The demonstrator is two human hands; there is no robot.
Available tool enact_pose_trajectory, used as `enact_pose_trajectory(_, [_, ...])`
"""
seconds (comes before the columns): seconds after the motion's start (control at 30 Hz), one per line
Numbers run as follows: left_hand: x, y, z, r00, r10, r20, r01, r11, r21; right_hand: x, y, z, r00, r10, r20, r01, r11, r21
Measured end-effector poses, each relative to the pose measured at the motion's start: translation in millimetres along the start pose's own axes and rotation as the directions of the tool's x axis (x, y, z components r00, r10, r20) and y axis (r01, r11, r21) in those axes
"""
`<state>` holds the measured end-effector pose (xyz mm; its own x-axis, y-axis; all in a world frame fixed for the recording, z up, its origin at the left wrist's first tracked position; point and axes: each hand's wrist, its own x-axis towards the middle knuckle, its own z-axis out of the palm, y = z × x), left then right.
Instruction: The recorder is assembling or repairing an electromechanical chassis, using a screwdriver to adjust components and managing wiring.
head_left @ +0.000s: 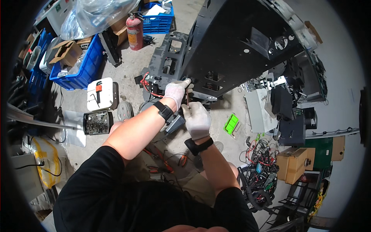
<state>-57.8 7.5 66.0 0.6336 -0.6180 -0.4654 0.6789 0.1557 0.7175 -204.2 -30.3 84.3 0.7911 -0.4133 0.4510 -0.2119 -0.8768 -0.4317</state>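
A large black metal machine frame (pixel 228 50) stands tilted in front of me, with a perforated dark base plate (pixel 170 58) at its left. My left hand (pixel 176 92), in a whitish work glove, reaches to the lower edge of the frame. Its fingers are closed there, and what they grip is hidden. Just nearer, my gloved right hand (pixel 198 121) is closed on a thin rod-like tool (pixel 188 96), which points up toward the left fingertips. Red wires (pixel 147 83) come out of the base beside my left hand.
Left on the floor are a white tray (pixel 101 102) with hex keys, a box of screws (pixel 96 123) and a blue crate (pixel 79 75). A fire extinguisher (pixel 134 33) stands beyond. Rightward lie a green tray (pixel 231 123), tangled cables (pixel 259 174) and a cardboard box (pixel 291 164).
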Motion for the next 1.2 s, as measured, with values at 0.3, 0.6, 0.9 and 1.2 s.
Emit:
enact_pose_trajectory(0.3, [0,2,1,0.999,-0.032,0.041,0.030,0.999,0.040,-7,3,-25,0.999,0.041,0.027,-0.042,0.998,0.037])
enact_pose_trajectory(0.6, [-3,3,5,0.999,-0.022,-0.032,0.025,0.992,0.125,-13,11,-62,0.983,0.173,-0.058,-0.155,0.958,0.242])
enact_pose_trajectory(0.9, [-31,9,10,0.819,0.573,0.037,-0.288,0.354,0.890,-11,29,-67,0.914,0.405,0.027,-0.379,0.828,0.414])
enact_pose_trajectory(1.2, [-11,12,-1,0.734,0.609,0.300,-0.259,-0.158,0.953,-5,26,-68,0.915,0.403,0.013,-0.371,0.831,0.414])
